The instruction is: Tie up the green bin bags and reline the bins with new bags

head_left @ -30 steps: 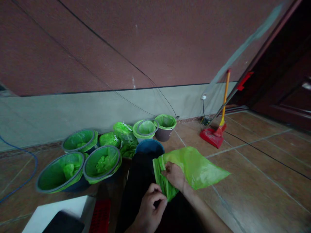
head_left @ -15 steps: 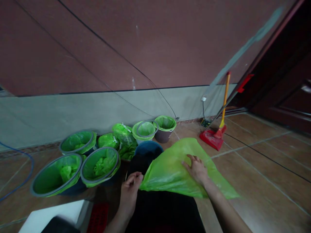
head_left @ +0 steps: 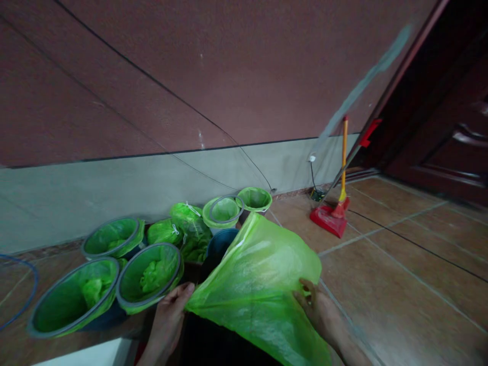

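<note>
A translucent green garbage bag (head_left: 259, 269) spreads, partly puffed out, in front of me. My left hand (head_left: 170, 310) is closed, pinching the bag's left corner between thumb and fingers. On the bag's right side, my right hand (head_left: 318, 305) has its fingers bent toward the thumb with green film between them. Behind the bag is a blue bucket (head_left: 221, 241), mostly hidden by it. To the left of my left hand stands a bin with a green liner (head_left: 154, 274) bunched inside.
More green-lined bins (head_left: 76, 300) stand at the left. Tied green bags (head_left: 186, 216) and smaller lined bins (head_left: 255, 198) sit by the wall. A red dustpan (head_left: 330, 219) and a yellow-handled broom (head_left: 343, 157) stand right. A black cable (head_left: 404, 241) crosses the tiles.
The bag has swung lower and nearer, and looks fuller. My right hand has moved from lying spread on the film to its right side, fingers curling. My left hand keeps its corner, farther left.
</note>
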`<act>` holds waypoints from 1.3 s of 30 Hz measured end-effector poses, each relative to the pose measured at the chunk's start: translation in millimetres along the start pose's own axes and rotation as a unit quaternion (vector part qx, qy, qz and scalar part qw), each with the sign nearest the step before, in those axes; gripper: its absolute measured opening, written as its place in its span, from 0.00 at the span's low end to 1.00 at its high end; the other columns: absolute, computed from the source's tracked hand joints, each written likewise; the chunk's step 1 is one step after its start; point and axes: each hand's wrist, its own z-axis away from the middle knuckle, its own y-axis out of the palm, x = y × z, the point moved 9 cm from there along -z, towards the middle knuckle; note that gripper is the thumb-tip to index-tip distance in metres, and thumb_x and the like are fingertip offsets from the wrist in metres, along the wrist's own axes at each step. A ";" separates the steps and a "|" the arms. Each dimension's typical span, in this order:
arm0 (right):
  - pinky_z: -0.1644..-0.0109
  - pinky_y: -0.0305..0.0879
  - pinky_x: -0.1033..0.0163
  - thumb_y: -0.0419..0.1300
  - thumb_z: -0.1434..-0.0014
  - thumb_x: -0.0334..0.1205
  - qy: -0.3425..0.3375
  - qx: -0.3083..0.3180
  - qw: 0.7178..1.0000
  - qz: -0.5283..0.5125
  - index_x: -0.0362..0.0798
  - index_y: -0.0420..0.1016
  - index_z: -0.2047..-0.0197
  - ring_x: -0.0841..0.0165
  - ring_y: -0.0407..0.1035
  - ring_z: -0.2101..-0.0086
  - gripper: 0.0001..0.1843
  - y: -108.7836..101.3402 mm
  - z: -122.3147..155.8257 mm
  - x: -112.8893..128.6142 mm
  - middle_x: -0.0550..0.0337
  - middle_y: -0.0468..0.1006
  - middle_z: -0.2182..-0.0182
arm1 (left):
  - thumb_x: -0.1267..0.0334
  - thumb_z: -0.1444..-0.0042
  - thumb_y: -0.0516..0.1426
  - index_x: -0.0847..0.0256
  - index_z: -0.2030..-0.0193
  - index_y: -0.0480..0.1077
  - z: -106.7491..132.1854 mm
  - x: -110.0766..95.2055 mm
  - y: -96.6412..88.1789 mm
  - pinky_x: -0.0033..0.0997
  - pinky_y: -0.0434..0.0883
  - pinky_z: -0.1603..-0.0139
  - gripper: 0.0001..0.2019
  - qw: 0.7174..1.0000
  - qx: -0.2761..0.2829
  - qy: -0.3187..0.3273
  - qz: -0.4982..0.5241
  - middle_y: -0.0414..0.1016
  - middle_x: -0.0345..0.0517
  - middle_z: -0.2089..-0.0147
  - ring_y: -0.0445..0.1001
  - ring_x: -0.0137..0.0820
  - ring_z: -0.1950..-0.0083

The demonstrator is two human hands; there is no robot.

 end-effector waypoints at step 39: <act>0.42 0.63 0.55 0.43 0.34 0.32 -0.215 -0.056 0.949 0.225 0.47 0.67 0.38 0.60 0.65 0.43 0.25 64.9 1.5 116.8 0.51 0.67 0.39 | 0.40 0.58 0.64 0.69 0.32 0.55 -30.4 51.3 106.6 0.42 0.55 0.32 0.51 0.911 0.157 -0.078 -0.373 0.54 0.66 0.30 0.54 0.51 0.30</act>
